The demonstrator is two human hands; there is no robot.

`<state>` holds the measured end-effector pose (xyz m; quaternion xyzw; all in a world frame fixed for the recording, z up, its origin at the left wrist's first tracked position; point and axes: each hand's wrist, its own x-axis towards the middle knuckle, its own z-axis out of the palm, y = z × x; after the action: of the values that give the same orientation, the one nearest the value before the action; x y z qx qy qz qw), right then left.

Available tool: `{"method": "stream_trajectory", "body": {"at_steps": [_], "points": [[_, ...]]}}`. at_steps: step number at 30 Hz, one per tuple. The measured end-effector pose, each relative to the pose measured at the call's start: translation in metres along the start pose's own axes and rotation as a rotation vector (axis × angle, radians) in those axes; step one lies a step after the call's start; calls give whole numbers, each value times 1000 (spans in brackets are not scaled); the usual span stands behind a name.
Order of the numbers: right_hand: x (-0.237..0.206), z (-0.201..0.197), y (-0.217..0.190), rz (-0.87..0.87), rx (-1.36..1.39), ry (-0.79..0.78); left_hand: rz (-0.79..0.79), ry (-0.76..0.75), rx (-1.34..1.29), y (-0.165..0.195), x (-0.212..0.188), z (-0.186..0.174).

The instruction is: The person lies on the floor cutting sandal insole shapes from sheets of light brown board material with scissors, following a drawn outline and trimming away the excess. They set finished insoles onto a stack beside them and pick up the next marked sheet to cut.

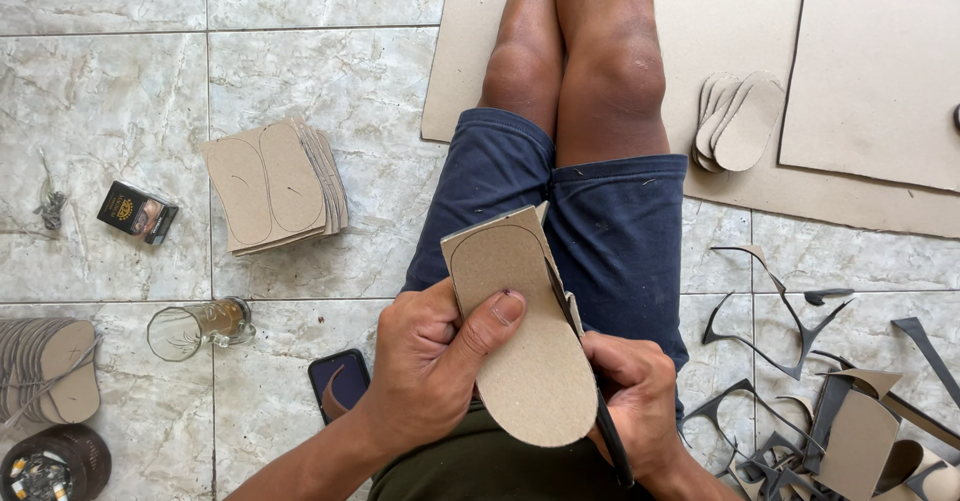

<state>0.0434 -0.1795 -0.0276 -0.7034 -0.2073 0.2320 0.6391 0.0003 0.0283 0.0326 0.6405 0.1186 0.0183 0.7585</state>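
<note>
We are gripping a cardboard stack (520, 331) over our lap, our left hand (425, 366) pinching it with the thumb on top, while our right hand (635, 396) is closing around black scissors (600, 401) cutting its edge. Offcuts (810, 401) are lying right, a phone (338, 381) and glass (200, 326) left. Farther off, marked cardboard pieces (275, 186) and cut insoles (738, 121) are resting.

glass (195, 327): 1 | phone (339, 382): 1 | small box (137, 212): 1 | hands (425, 361): 2
</note>
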Motion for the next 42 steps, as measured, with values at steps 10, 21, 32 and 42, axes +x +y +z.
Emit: {"method": "stream_trajectory", "body": {"at_steps": [10, 21, 32, 42], "points": [[3, -6, -9, 100, 115, -27, 90, 74, 176, 8, 7, -1], [-6, -5, 7, 171, 169, -16, 48, 58, 105, -3, -1, 8], [-4, -2, 5, 120, 186, -28, -49, 6, -1, -4, -3, 5], [-5, -5, 1, 298, 97, -34, -112, -116, -54, 3, 1, -6]]}}
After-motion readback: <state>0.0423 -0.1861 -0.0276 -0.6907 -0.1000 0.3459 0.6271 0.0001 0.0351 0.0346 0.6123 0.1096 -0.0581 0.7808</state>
